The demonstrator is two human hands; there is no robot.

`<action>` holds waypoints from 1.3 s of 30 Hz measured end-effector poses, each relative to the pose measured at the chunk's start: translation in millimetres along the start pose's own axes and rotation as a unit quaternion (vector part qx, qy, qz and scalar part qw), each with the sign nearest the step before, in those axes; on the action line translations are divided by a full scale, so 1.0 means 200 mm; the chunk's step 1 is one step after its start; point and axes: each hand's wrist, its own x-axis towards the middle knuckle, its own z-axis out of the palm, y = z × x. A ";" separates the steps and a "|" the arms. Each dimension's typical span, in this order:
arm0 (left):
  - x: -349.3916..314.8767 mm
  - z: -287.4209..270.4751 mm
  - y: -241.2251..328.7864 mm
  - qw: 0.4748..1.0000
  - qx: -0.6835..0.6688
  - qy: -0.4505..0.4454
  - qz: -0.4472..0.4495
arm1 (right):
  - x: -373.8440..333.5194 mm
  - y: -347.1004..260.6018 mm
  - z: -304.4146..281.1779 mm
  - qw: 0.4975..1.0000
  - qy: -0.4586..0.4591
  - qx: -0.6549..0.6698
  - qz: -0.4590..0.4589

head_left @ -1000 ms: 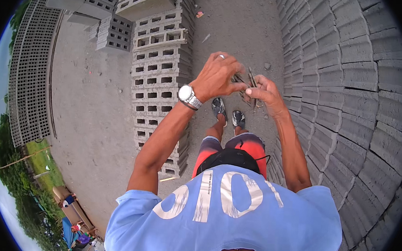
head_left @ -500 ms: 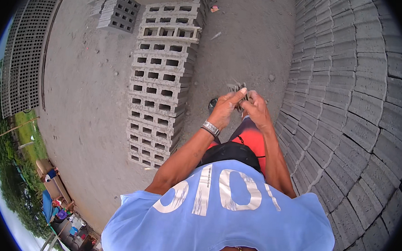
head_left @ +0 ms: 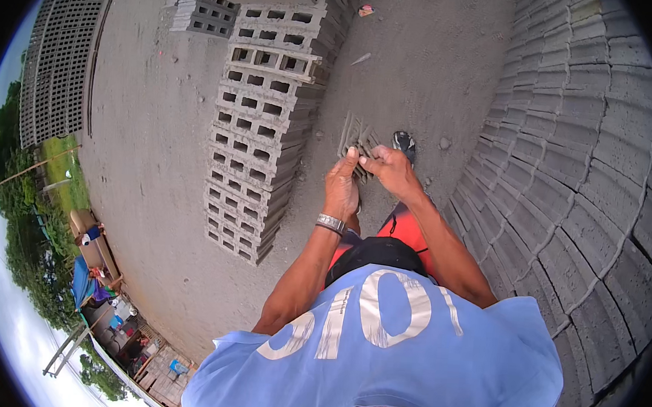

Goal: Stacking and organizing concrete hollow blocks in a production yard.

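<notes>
In front of my waist, both hands are on a clump of thin, dusty grey strips (head_left: 358, 132); their exact kind is unclear. My left hand (head_left: 341, 188), with a metal-banded watch (head_left: 331, 223) on its wrist, grips the clump from below with the thumb on top. From the other side, my right hand (head_left: 393, 170) pinches it with thumb and curled fingers. Some strips stick out beyond the fingertips, and the part inside my palms is hidden.
A long row of hollow concrete blocks (head_left: 244, 126) runs along my left. Close on my right rises a stacked wall of grey blocks (head_left: 563, 160). Dusty ground (head_left: 434, 67) lies between them, with a small stone (head_left: 444, 143). My right shoe (head_left: 403, 142) is forward.
My hands have shifted slightly left, and more of the grey strips show, fanned out. My right shoe has come into view ahead. The view has turned a little against the block rows.
</notes>
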 end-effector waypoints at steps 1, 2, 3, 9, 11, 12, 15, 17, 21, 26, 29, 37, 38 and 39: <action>0.01 0.06 0.01 1.000 -0.025 0.006 0.001 | 0.07 0.10 -0.04 0.999 -0.013 0.038 -0.030; 0.02 0.10 0.01 1.000 -0.013 -0.020 0.000 | 0.16 0.28 -0.07 0.996 0.056 0.002 -0.066; 0.03 0.08 0.01 1.000 -0.017 -0.005 0.000 | 0.18 0.27 -0.13 0.997 0.041 0.000 -0.059; 0.07 -0.31 0.01 0.986 -0.084 0.144 0.029 | 0.21 0.18 -0.75 0.963 0.204 0.177 -0.006; 0.03 -0.53 0.02 0.976 -0.106 0.188 0.040 | 0.21 0.18 -1.03 0.953 0.240 0.183 -0.032; -0.01 -0.64 0.03 0.971 -0.099 0.209 0.052 | 0.19 0.13 -1.14 0.951 0.253 0.168 -0.047; -0.17 -0.83 0.10 0.968 -0.063 0.232 0.067 | 0.07 -0.02 -1.49 0.934 0.322 0.123 -0.094; -0.20 -0.93 0.12 0.961 -0.045 0.262 0.080 | 0.03 -0.11 -1.69 0.915 0.368 0.088 -0.138; -0.16 -0.89 0.11 0.936 0.079 0.334 0.077 | 0.17 -0.20 -1.76 0.885 0.395 0.093 -0.226; 0.12 -0.36 0.03 0.941 0.175 0.284 0.052 | 0.48 -0.06 -1.25 0.916 0.356 -0.012 -0.185; 0.27 0.03 0.09 0.986 0.068 0.144 0.048 | 0.35 0.00 -0.56 0.978 0.173 -0.028 -0.111; 0.21 -0.08 0.28 0.995 0.054 0.054 0.060 | 0.19 -0.04 -0.90 0.948 0.183 0.230 -0.117; 0.21 -0.19 0.29 0.994 0.048 0.076 0.058 | 0.24 0.01 -1.11 0.932 0.231 0.248 -0.128; 0.19 -0.33 0.30 0.990 0.049 0.116 0.059 | 0.26 0.02 -1.28 0.923 0.262 0.237 -0.151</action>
